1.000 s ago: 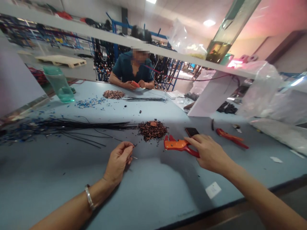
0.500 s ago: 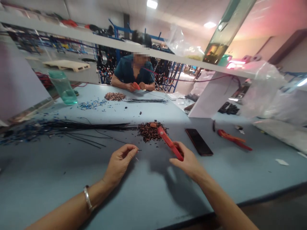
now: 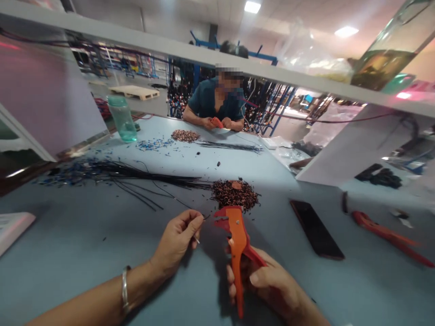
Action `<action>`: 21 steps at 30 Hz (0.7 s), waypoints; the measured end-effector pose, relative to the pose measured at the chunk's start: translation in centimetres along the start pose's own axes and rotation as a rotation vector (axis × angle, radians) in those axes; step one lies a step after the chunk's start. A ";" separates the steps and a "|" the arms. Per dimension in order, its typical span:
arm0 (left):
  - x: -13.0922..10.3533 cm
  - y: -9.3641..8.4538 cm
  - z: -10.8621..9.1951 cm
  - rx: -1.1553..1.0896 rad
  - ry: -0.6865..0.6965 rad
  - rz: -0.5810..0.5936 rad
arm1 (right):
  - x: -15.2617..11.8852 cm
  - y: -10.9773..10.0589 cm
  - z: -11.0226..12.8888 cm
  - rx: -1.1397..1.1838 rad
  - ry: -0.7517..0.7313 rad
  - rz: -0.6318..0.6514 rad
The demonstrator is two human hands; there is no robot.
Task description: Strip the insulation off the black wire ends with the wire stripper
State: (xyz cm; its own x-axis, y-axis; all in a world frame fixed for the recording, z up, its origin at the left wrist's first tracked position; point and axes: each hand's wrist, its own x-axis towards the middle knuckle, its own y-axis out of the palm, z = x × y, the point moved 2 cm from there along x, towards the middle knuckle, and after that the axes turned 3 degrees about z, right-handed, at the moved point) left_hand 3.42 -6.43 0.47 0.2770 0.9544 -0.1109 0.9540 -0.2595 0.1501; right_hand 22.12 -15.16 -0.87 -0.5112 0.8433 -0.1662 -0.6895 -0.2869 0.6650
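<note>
My left hand [image 3: 180,237] pinches a thin black wire [image 3: 206,217], whose short end pokes out past the fingertips toward the right. A pale thin end also shows below the thumb. Wrapped round the handles of an orange and red wire stripper [image 3: 238,235] is my right hand [image 3: 268,278]. The stripper's jaws are apart and face the wire end, with a small gap between them. Just behind the jaws lies a pile of short black and copper-coloured bits [image 3: 234,194]. A bundle of long black wires [image 3: 152,174] stretches left from that pile.
A dark phone [image 3: 316,228] and a second red stripper [image 3: 387,233] lie at the right. Blue scraps [image 3: 74,174] are scattered at the left, near a green bottle [image 3: 122,120]. Across the table a person [image 3: 217,102] holds an orange tool. A white shelf beam [image 3: 190,54] spans above.
The wire stripper has turned in my right hand, so its side now shows and its jaws point left at the wire. The view has shifted left. My left hand keeps its pinch.
</note>
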 end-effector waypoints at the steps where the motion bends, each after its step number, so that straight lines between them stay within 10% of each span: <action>1: 0.0 0.0 0.0 0.006 -0.012 -0.005 | -0.2 -0.2 0.1 0.007 -0.002 -0.002; 21: -0.7 0.5 -0.8 0.136 0.082 0.141 | -1.3 0.4 0.9 -0.259 0.054 0.032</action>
State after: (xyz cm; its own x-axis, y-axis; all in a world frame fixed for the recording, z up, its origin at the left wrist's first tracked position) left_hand 3.58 -7.14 1.42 0.4044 0.9144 -0.0171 0.9145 -0.4039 0.0234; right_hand 22.98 -15.95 0.30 -0.5566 0.8085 -0.1910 -0.7772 -0.4257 0.4634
